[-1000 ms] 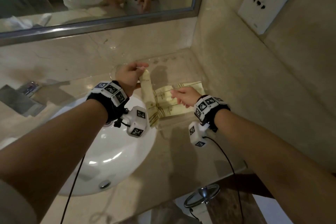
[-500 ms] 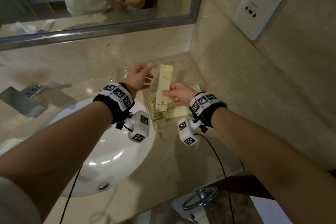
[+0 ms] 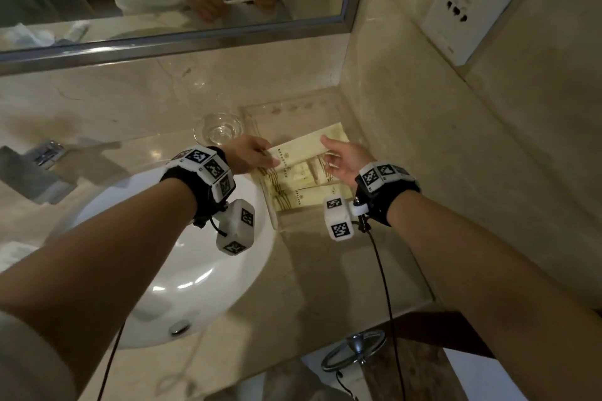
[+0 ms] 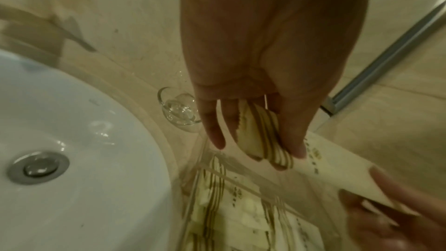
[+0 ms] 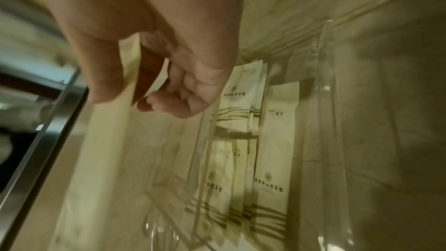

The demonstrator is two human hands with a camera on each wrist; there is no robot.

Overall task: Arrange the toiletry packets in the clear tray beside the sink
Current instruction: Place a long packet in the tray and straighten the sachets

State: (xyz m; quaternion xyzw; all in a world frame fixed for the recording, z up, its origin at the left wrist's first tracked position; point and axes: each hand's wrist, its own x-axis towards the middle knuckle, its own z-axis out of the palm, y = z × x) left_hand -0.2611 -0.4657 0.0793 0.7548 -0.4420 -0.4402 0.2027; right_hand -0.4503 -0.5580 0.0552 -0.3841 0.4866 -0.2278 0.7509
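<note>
The clear tray (image 3: 294, 114) beside the sink (image 3: 195, 270) holds several cream toiletry packets (image 3: 298, 187) lying flat, side by side and partly overlapping. Their exact count is hard to make out under the hands. Above them, one long packet (image 3: 301, 150) runs across the tray, left hand (image 3: 252, 153) pinching its striped end, right hand (image 3: 345, 159) pinching the other.
</note>
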